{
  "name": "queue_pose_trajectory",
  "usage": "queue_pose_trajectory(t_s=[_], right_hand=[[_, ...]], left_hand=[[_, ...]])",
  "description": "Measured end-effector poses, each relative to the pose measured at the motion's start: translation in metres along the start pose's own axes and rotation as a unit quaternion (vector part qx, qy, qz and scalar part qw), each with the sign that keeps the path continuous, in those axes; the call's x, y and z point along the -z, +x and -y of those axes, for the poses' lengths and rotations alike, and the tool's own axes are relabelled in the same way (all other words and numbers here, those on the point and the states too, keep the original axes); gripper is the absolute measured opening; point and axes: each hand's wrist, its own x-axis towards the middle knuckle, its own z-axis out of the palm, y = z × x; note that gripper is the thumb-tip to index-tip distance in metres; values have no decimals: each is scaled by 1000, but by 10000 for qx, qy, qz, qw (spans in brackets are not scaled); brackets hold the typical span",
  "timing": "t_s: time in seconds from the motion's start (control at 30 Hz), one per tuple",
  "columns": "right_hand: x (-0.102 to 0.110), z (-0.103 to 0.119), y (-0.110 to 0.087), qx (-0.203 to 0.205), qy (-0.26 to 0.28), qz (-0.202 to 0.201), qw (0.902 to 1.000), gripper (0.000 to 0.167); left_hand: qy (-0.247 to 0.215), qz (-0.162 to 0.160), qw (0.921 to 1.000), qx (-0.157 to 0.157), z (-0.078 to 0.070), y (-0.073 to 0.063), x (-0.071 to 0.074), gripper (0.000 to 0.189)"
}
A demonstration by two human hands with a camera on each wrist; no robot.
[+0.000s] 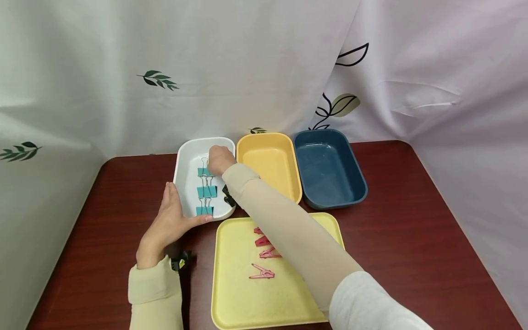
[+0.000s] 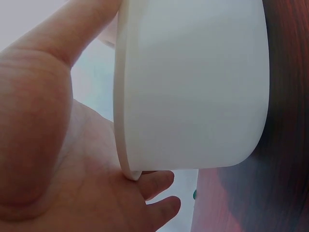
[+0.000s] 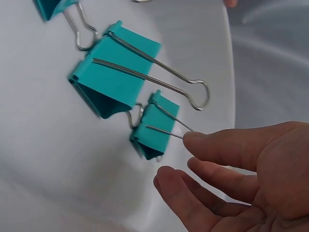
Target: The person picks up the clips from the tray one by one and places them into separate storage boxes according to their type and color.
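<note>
Teal binder clips with wire handles lie in a column inside a white bin. My left hand rests against the bin's near left corner, thumb along the near rim and fingers straight along the left outer wall. Inside the bin, my right hand is at the far end of the column. In the right wrist view its thumb tip meets a wire handle of the small end clip, while the fingers stand apart from the thumb. A larger teal clip lies beside that one.
A yellow bin and a dark blue bin stand right of the white one. Nearer me, a pale yellow tray carries several pink clothespins, partly covered by my right forearm. A patterned curtain hangs behind the table.
</note>
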Motion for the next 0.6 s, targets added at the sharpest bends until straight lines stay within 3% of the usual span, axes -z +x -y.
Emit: queue_pose_trajectory(t_s=[0.07, 0.23, 0.37, 0.47, 0.6], right_hand=[[5, -2, -1, 34, 25, 18, 10000, 11], [17, -10, -2, 210, -29, 76, 9997, 35], [25, -15, -9, 279, -25, -16, 9996, 10], [29, -16, -15, 268, 174, -152, 9994, 35], [33, -16, -25, 345, 343, -259, 9985, 38]], left_hand=[[10, 9, 10000, 26, -1, 0, 1, 140], [6, 19, 10000, 32, -1, 0, 0, 141], [25, -3, 10000, 12, 0, -1, 0, 141], [43, -17, 10000, 21, -1, 0, 1, 141], [50, -40, 10000, 23, -2, 0, 1, 141]])
